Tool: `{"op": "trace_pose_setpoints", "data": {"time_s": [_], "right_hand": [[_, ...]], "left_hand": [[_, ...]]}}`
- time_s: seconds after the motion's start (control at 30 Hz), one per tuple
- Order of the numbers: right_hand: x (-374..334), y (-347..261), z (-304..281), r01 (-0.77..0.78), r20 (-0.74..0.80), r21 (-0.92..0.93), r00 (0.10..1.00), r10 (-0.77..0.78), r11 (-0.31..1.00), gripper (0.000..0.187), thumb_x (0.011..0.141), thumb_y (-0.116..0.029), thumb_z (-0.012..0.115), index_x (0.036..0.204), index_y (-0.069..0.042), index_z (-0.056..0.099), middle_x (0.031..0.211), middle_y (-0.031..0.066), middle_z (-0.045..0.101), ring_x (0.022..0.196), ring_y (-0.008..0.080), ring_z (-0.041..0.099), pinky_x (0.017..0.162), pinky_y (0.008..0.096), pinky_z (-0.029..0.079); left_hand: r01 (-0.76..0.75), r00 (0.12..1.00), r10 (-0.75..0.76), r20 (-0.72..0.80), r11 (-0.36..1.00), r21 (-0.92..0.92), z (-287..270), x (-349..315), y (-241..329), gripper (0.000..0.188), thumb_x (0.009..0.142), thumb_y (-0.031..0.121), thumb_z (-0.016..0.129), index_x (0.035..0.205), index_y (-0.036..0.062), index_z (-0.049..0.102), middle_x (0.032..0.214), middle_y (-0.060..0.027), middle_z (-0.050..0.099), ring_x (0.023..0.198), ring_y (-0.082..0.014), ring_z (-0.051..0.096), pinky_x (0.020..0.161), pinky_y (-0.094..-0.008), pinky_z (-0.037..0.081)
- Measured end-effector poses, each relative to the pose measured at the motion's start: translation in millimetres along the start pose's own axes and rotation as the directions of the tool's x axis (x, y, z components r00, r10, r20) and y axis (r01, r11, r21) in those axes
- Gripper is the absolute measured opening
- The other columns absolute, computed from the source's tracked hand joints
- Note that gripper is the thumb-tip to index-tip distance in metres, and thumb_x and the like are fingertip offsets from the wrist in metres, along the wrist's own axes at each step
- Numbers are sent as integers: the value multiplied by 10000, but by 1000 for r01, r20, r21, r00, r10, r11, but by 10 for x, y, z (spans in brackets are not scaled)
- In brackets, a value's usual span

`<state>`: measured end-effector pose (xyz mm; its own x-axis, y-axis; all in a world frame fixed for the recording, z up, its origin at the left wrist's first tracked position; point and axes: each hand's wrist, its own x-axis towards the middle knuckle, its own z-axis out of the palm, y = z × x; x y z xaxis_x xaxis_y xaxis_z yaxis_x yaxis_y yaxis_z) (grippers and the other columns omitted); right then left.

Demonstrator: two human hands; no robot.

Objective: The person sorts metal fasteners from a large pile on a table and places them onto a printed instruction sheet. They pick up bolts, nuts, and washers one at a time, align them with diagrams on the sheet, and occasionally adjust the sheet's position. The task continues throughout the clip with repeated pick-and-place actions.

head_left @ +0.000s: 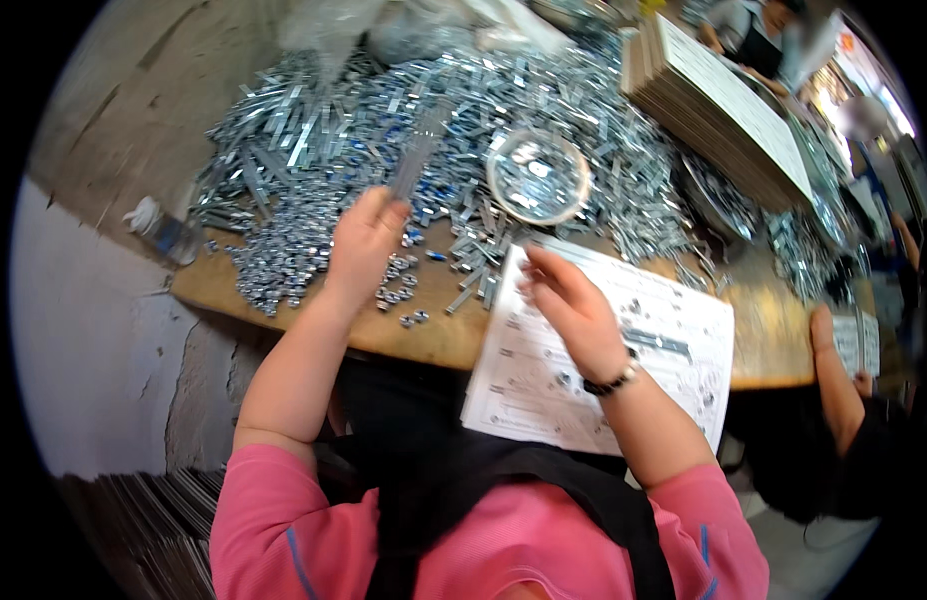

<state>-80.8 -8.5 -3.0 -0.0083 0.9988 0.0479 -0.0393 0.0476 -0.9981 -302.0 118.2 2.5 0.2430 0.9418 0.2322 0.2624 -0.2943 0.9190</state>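
Note:
My left hand is closed around the lower end of a long, thin, greyish metal-looking strip. The strip is smeared by motion and points away over the heap of metal pieces. Just right of it, my right hand hovers above a stack of printed sheets, its fingers bent but apart, with nothing visible in them. Small metal parts and a long metal bar lie on the top sheet. A round clear bowl of metal parts stands beyond my right hand.
Shiny metal strips and small nut-like fittings cover much of the wooden table. A clear bottle stands at the left edge. A thick cardboard stack rises at the back right. Other people work at the right.

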Motion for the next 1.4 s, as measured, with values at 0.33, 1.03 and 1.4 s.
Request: {"op": "trace_pose_setpoints", "data": {"time_s": [0.33,1.03,1.4], "right_hand": [[-431,83,-680,448,-588,304,782,-204,841,213,953,-188,422,1072,-21,480,963,101,601,882,178,595,833,313,484],[-1644,369,-1377,45,-46,-893,981,-191,447,184,710,-93,647,893,-106,636,763,55,523,747,249,528,655,352,442],[-1577,447,-1226,121,64,-942,981,-185,313,188,698,-90,617,881,-124,638,749,43,528,751,233,532,667,337,444]], "left_hand": [[-494,777,314,545,841,220,1320,-239,242,216,821,246,584,1006,136,604,817,-81,553,805,-273,564,687,-380,454],[-710,605,377,701,654,261,1685,-60,-258,162,795,119,590,952,83,607,867,-96,526,880,-284,509,794,-374,419],[-687,678,420,603,654,318,1643,-70,-230,234,770,92,594,1003,72,603,933,-107,554,923,-280,519,815,-369,412]]}}
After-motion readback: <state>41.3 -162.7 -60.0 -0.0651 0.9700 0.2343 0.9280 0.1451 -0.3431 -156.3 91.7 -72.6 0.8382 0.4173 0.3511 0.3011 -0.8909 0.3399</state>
